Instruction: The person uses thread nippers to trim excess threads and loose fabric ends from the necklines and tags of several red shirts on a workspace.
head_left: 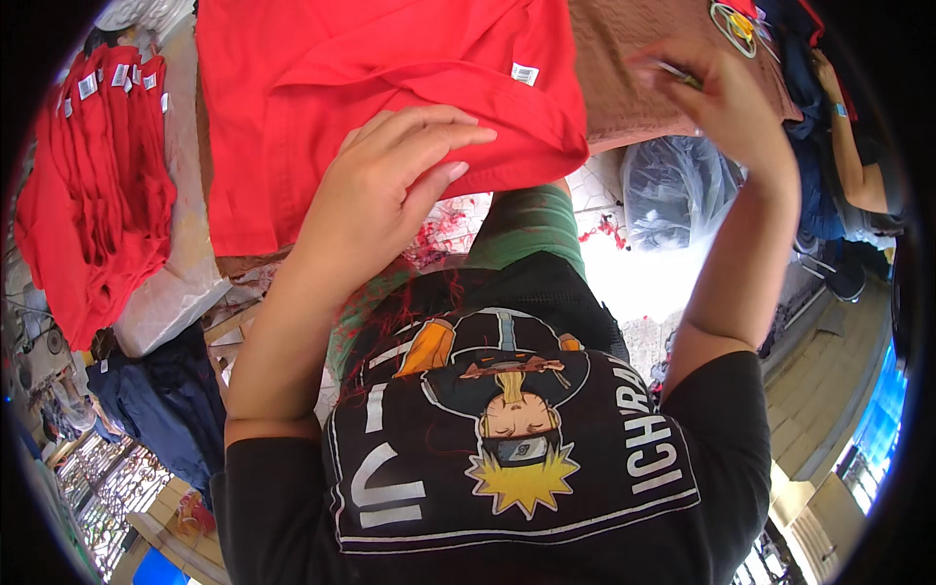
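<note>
A red T-shirt [361, 88] lies spread flat on the worktop [190, 263] in front of the person, a small white label on its upper right part. The left hand [390, 185] rests on the shirt's lower hem, palm down, fingers stretched out and slightly spread, the fingertips pressing the folded edge of the cloth; it grips nothing. The right hand [717, 93] is raised over a brown garment [634, 68] just right of the red shirt, fingers curled narrowly around a small thin object [673, 70] pinched at the fingertips; what the object is cannot be told. At the brown garment's upper right corner sits a round patch [733, 21] in red, yellow and white.

To the far left a stack of folded red T-shirts [88, 195] with white tags lies on a pale padded surface, well apart from the left hand. Below that stack is a dark blue garment [161, 400]. Right of the worktop's edge, below the right hand, stands a clear plastic bag [673, 190] on the floor. At the far right edge another person's arm [848, 146] shows.
</note>
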The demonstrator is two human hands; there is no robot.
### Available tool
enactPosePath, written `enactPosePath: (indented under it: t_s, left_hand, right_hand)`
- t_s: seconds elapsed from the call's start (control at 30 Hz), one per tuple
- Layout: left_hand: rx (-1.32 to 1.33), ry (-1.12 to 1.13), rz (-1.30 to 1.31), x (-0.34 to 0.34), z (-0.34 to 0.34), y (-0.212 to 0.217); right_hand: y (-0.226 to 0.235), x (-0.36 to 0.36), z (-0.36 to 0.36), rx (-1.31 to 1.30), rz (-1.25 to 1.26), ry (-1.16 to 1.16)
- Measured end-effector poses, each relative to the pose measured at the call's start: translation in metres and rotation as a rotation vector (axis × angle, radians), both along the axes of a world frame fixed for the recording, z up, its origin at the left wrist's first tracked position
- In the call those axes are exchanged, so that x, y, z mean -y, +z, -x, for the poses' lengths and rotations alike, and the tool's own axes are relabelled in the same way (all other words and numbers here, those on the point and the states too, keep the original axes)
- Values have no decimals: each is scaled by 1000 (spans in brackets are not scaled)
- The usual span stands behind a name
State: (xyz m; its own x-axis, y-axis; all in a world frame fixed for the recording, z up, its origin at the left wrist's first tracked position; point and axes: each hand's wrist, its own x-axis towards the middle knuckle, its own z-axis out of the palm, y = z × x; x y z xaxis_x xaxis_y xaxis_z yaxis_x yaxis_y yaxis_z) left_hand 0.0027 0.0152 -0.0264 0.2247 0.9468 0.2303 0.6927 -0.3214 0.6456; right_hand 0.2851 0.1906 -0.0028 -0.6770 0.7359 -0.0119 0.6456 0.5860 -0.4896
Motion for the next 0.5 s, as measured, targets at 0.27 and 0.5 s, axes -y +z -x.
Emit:
enactPosePath:
  t_s: [0.27,0.5]
  left_hand:
    - [-254,266,-298,-26,-9,-38]
    - [-409,700,-220,0,34,-36]
  right_hand:
    - [-74,29,109,-394,-128,14]
    - [25,20,19,56,-310,-391]
